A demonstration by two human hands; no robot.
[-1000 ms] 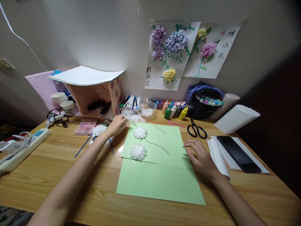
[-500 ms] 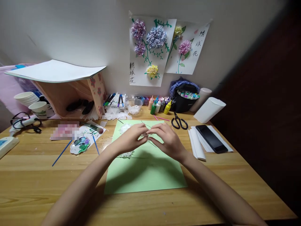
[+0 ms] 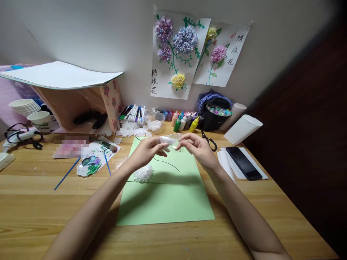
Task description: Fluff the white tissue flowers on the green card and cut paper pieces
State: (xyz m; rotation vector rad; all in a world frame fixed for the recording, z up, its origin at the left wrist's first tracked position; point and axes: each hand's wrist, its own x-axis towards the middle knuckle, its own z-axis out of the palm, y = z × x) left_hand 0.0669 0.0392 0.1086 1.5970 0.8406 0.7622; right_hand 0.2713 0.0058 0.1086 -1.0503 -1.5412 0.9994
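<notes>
Between my two hands a small clear plastic bag (image 3: 170,139) is stretched out above the far part of a light green sheet (image 3: 173,202). My left hand (image 3: 150,151) pinches the bag's left end, thumb against fingers. At its right end, my right hand (image 3: 195,146) grips the plastic with bent fingers. Something whitish shows in the bag, too unclear to name. On the sheet below my left hand lies a white ruffled paper flower (image 3: 144,174). Thin dark lines (image 3: 166,162) run across the green sheet, partly hidden by my hands.
Behind my right hand lie black scissors (image 3: 210,141). Paint bottles (image 3: 187,122), markers (image 3: 135,113) and a plastic bowl (image 3: 155,121) line the wall. A phone (image 3: 243,162) rests on folded white paper at right. A paint palette (image 3: 89,166) and brushes lie at left.
My hands have moved apart, and the clear bag now shows stretched between them. My right hand has shifted slightly right and up. The camera view has shifted a little.
</notes>
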